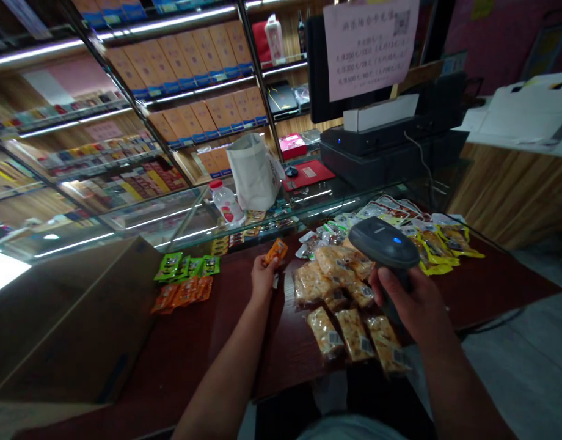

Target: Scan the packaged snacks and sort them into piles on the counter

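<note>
My left hand pinches a small orange snack packet above the dark red table. In my right hand is a black barcode scanner, gripped by its handle, with a blue light lit on top. Below and left of the scanner lie clear-wrapped pastry packs, some heaped and several in a row at the table's front edge. Orange packets and green packets lie to the left of my left hand. Beyond the scanner are yellow-edged snack packs and silver packets.
A large cardboard box stands at the left of the table. On the glass counter behind are a bottle with a red cap, a white bag and a monitor with a paper sign. Stocked shelves line the back.
</note>
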A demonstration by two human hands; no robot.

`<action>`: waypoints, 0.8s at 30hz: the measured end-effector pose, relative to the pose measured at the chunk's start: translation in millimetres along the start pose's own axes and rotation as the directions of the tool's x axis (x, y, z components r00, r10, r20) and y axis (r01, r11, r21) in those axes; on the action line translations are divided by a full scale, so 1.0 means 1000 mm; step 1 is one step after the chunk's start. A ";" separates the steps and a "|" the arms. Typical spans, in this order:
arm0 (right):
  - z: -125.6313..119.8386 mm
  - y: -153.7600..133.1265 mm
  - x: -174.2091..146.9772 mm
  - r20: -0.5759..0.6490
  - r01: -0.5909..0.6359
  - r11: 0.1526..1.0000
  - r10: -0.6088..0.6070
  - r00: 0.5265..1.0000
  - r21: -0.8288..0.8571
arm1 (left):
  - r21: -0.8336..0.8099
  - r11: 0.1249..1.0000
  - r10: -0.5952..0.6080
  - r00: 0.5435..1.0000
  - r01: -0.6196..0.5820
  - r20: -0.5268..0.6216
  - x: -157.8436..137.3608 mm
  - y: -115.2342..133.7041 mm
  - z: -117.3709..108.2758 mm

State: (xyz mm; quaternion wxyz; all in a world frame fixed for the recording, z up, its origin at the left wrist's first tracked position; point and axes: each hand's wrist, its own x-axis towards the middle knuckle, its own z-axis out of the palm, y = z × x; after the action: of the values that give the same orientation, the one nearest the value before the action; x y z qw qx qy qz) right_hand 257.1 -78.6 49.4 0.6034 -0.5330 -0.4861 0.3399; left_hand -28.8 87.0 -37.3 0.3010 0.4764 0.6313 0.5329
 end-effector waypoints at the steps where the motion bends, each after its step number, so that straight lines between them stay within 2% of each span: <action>1: 0.002 0.002 0.001 -0.001 -0.003 1.000 0.003 1.000 0.025 | -0.048 0.999 -0.011 1.000 0.012 0.007 -0.009 0.002 -0.005; 4: 0.010 0.009 0.007 -0.015 -0.004 0.995 0.006 1.000 0.095 | -0.214 0.972 -0.088 0.995 0.096 0.047 -0.040 0.009 -0.020; 7: 0.016 0.014 0.016 -0.021 0.012 0.996 -0.010 1.000 0.092 | -0.427 0.877 -0.197 0.975 0.221 0.100 -0.069 0.018 -0.030; 10: 0.020 0.016 0.024 0.015 -0.014 0.995 0.012 1.000 0.095 | -0.533 0.807 -0.228 0.967 0.255 0.118 -0.089 0.029 -0.036; 13: 0.023 0.013 0.025 0.042 -0.034 0.996 0.031 0.999 0.078 | -0.568 0.774 -0.257 0.958 0.282 0.125 -0.099 0.039 -0.039; 17: 0.023 0.005 0.014 0.108 -0.018 1.000 0.017 0.994 0.016 | -0.560 0.784 -0.250 0.962 0.269 0.113 -0.103 0.049 -0.041; 21: 0.020 -0.004 0.002 0.157 0.020 0.997 -0.008 0.988 -0.074 | -0.538 0.805 -0.230 0.967 0.250 0.105 -0.106 0.050 -0.041; 24: 0.019 -0.011 -0.004 0.179 0.023 0.995 -0.005 0.984 -0.100 | -0.543 0.791 -0.251 0.959 0.283 0.134 -0.108 0.048 -0.040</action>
State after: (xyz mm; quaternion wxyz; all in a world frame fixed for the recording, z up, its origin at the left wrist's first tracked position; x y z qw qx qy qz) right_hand 236.6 -78.9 58.7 0.5319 -0.5269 -0.5585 0.3571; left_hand -11.4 -29.0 4.8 0.5157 0.2883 0.5011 0.6323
